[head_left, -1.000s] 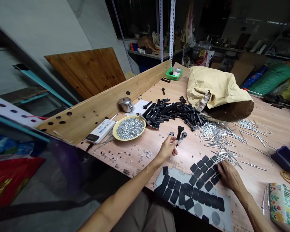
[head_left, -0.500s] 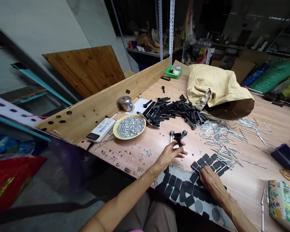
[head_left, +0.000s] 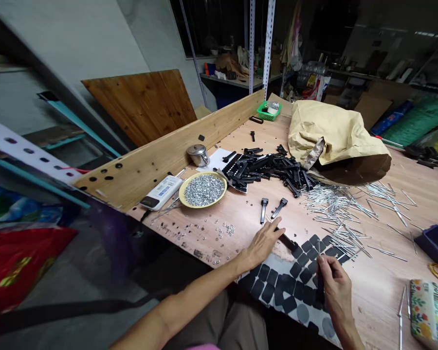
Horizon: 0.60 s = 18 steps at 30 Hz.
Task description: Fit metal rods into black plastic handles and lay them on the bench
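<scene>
My left hand [head_left: 263, 244] holds a black plastic part [head_left: 287, 241] whose wide end points to the lower right, over the upper edge of the mat with black pads [head_left: 277, 262]. The fingers hide part of it. Pinched between thumb and fingertips, a thin metal rod [head_left: 319, 248] stands up from my right hand [head_left: 335, 282], which is over the mat's right side. Just beyond my left hand lie two black parts with shiny stems [head_left: 264, 210]. A pile of similar black parts [head_left: 266, 167] and many loose metal rods [head_left: 336, 204] lie farther off.
A yellow bowl of small metal nuts [head_left: 203, 205] sits at the left, with a white device [head_left: 164, 192] and a metal pot [head_left: 198, 155] beside it. A large paper sack [head_left: 324, 129] lies open behind the rods. A wooden board [head_left: 178, 146] edges the table.
My left hand has lowered and turned the black part from upright to slanting down rightward. My right hand has lifted from the mat and turned, with a rod upright in its fingers. The view shifted slightly.
</scene>
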Tool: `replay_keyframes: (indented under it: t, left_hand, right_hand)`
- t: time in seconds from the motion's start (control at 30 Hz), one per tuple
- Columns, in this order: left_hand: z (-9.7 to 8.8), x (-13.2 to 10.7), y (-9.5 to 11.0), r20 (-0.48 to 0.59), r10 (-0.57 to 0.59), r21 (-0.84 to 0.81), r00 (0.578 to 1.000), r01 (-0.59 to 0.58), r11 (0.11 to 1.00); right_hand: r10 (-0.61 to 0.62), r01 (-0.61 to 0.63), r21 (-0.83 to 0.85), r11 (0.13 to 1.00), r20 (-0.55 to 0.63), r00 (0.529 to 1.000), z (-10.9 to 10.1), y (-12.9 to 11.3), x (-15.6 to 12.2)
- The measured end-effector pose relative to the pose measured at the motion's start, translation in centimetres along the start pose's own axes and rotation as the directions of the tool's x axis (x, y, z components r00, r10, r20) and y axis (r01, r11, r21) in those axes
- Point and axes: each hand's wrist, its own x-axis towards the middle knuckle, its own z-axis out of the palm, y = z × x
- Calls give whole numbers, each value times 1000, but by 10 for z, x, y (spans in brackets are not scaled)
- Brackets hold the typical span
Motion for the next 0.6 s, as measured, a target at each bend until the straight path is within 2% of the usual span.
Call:
replay_keyframes:
  t: [0.07,0.1,0.17,0.2,0.27,0.33,0.37,0.43,0.5,0.6]
  left_hand:
    - [-1,-3,14,-64,-36,-22,997,35,999]
    - [-1,-5,23,-94,-40,-78,995,33,996]
    - [1,-11,41,-57,-20,-279,998,3,960]
    - [3,-14,50,-11,-11,-419,1000,5,908]
    - [9,-19,63,47,-23,-672,999,48,739]
    - [13,-22,69,43,-72,-805,996,77,588]
    - [14,-23,71,27,-96,-831,995,75,552]
    - [13,-25,71,-9,-119,-824,993,60,564]
    - [10,-26,70,-35,-104,-771,994,39,636]
    - [8,-30,68,-34,-32,-699,999,-1,715]
  right_hand:
    - [58,-55,41,998,-65,996,5,-9,-8]
    - [45,-41,39,998,-104,994,9,-13,-12]
    - [-46,48,4,999,-181,982,20,-18,-17]
    - [-105,103,-21,994,-213,971,25,-19,-19]
    - [-189,179,-63,982,-255,948,34,-20,-22]
    - [-207,198,-62,978,-215,954,36,-21,-23]
    - [-197,191,-49,980,-173,965,33,-22,-22]
    - [-164,162,-28,986,-115,980,23,-24,-21]
    - [-155,151,-39,988,-141,978,10,-27,-19]
    - [-213,209,-42,977,-137,967,-5,-35,-18]
